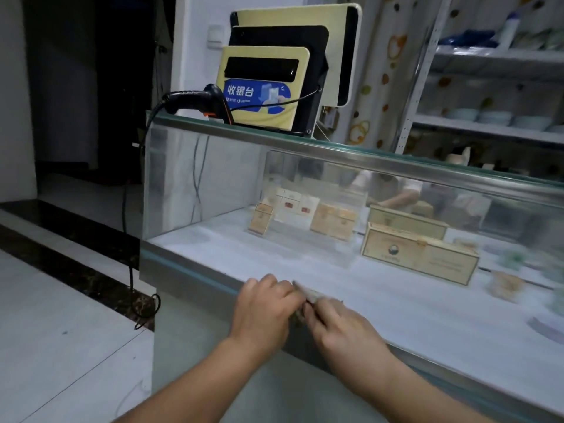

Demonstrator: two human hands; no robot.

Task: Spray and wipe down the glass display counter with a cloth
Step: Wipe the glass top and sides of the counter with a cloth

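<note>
Above glass counter (335, 147), blue label (255, 96) reads "收银台".

Your left hand (262, 312) and right hand (341, 328) meet at the front lower rail of the glass display counter (189, 270), a small cloth (306, 293) between them. Inside, small boxes (332, 221) stand left of long boxes (418, 257). On top, at the left end, a scanner (195, 99) lies left of stacked screens (265, 87). Shelves (488, 126) stand behind, to the right.

Left hand (265, 312), right hand (341, 328), pinching blurred item (306, 292) at glass counter (213, 184) front edge
</note>
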